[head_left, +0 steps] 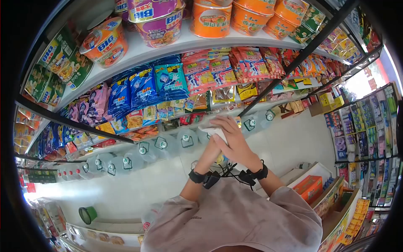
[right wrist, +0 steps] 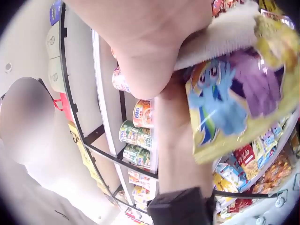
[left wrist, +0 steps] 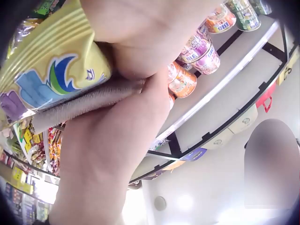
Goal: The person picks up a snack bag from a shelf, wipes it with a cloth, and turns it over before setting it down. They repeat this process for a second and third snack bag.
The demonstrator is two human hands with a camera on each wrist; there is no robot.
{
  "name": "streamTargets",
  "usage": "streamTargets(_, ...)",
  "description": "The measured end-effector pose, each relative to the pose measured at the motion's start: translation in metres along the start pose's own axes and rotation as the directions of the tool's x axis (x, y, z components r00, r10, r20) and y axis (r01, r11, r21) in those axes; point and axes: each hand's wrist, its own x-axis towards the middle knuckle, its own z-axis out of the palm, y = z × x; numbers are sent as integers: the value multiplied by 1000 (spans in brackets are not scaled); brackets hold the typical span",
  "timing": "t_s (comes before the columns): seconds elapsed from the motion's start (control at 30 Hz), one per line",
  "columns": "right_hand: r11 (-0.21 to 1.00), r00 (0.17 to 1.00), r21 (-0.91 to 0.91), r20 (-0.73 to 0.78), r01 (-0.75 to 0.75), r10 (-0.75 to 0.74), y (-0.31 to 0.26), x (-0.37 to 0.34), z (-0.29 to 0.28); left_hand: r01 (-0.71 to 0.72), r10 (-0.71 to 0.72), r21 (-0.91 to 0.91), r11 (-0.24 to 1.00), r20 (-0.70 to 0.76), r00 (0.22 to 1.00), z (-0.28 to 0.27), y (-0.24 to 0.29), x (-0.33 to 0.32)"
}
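Evidently the yellow packet (right wrist: 239, 105) is held in mid-air between the hands with a white cloth (head_left: 213, 132) against it, the right hand (head_left: 234, 140) curled over that cloth and pressed to the left hand (head_left: 211, 150), whose fingers are hidden, so its grip I cannot tell. It looks light, pliable and rather slippery, its contents perhaps crushable, so a pinch at the ridged edge (left wrist: 54, 35) should suit better than squeezing the middle. Around are shop shelves of snack bags (head_left: 142, 84) and noodle cups (head_left: 210, 21), with clear jugs (head_left: 163, 145) on a pale tiled floor (head_left: 273, 145).
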Motion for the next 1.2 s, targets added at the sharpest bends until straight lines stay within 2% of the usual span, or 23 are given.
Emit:
streamTargets(0.03,993,993,35,-13,-117,118,3,-2,-1,4,-6,65,998,33,999,-2,3,-1)
streamTargets(0.1,932,937,121,-27,-342,347,16,-12,-4,183,-184,-56,982,-16,983,16,29,-6)
streamTargets(0.13,881,898,174,127,-439,422,30,-9,-17,264,-270,-116,957,-36,962,24,38,-8)
streamTargets(0.23,829,882,356,-26,-431,470,37,-20,-16,232,-315,-456,859,-114,942,36,43,-2)
streamTargets(0.27,905,899,181,-150,-384,412,41,-25,-4,159,-275,-533,831,-146,950,34,32,7)
streamTargets(0.33,993,994,-63,-58,-96,92,26,-41,-4,-103,26,-303,947,-250,968,16,-9,22)
streamTargets(0.37,983,998,-174,13,63,-62,16,-46,-13,-114,18,-424,898,-224,974,19,1,26)
streamTargets(0.47,994,995,-48,27,101,-99,1,-71,-40,-42,19,-638,769,-42,999,40,40,33)
streamTargets(0.5,996,997,-83,-59,45,-50,6,-79,-47,4,26,-683,730,33,999,50,44,35)
streamTargets(0.53,994,990,-110,-139,-14,-2,16,-87,-56,-21,-94,-633,774,-148,984,62,38,38)
streamTargets(0.57,989,975,-132,-219,-72,42,26,-97,-65,-22,-83,-624,781,-139,987,81,38,34)
streamTargets(0.6,956,944,177,-194,-234,267,41,-107,-72,-27,-65,-614,789,-127,990,102,39,30)
streamTargets(0.63,808,882,462,-105,-365,459,58,-118,-80,-34,-43,-603,797,-112,993,127,45,26)
streamTargets(0.67,560,799,692,40,-455,600,71,-129,-90,-38,-62,-566,823,-156,986,151,50,18)
streamTargets(0.77,463,837,836,-9,-294,547,87,-170,-114,-3,-75,-430,903,-164,984,177,35,16)
streamTargets(0.8,460,814,855,-80,-240,575,85,-181,-116,29,-93,-318,948,-187,978,176,25,18)
streamTargets(0.87,490,815,847,-128,-207,565,92,-198,-120,-53,58,25,998,-227,972,190,14,18)
streamTargets(0.93,493,797,846,-148,-205,585,100,-213,-122,-143,233,381,913,-201,951,185,-10,20)
streamTargets(1.03,657,802,663,-141,-359,580,112,-232,-138,-374,470,474,797,-99,877,219,-22,0)
streamTargets(1.07,721,846,628,-182,-292,501,110,-237,-138,-322,386,451,832,-54,921,241,-16,-12)
streamTargets(1.13,821,914,550,-235,-156,332,98,-240,-130,-121,139,140,983,-122,983,241,-39,-13)
streamTargets(1.17,852,922,513,-273,-102,275,86,-242,-130,-9,5,-29,1000,-132,991,244,-43,-17)
streamTargets(1.2,880,926,472,-311,-46,215,72,-243,-132,90,-92,-22,996,-99,991,245,-42,-20)
